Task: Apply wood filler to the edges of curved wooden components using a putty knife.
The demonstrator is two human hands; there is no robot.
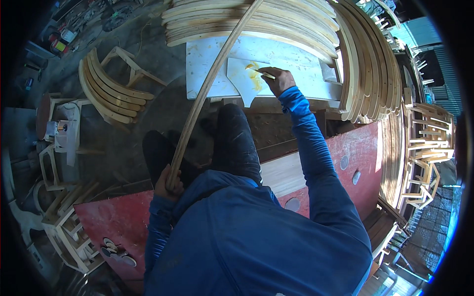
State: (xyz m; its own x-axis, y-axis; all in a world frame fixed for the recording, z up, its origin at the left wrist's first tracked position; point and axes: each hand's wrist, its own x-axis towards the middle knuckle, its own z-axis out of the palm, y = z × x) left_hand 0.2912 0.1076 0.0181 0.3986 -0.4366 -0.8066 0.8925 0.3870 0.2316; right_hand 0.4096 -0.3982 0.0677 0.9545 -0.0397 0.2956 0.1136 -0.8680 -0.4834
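Observation:
My left hand (168, 185) is closed around the near end of a long, slightly curved wooden strip (205, 84). The strip slants up and away, its far end over the stacked pieces. My right hand (279, 80) pinches a small, thin, pale spatula-like tool (267, 75); its exact kind is too small to tell. The tool's tip is at a white sheet (238, 79) with a yellow-brown smear of paste (256, 82) on it. Beneath that sheet is a larger white board (200, 89), directly in front of my knees.
Curved wooden pieces (291, 22) are stacked behind the board, with another stack (368, 64) at its right. More curved pieces (111, 91) stand on the floor at left. A red surface (345, 153) with round discs lies beside me. Wooden frames (429, 143) are piled far right.

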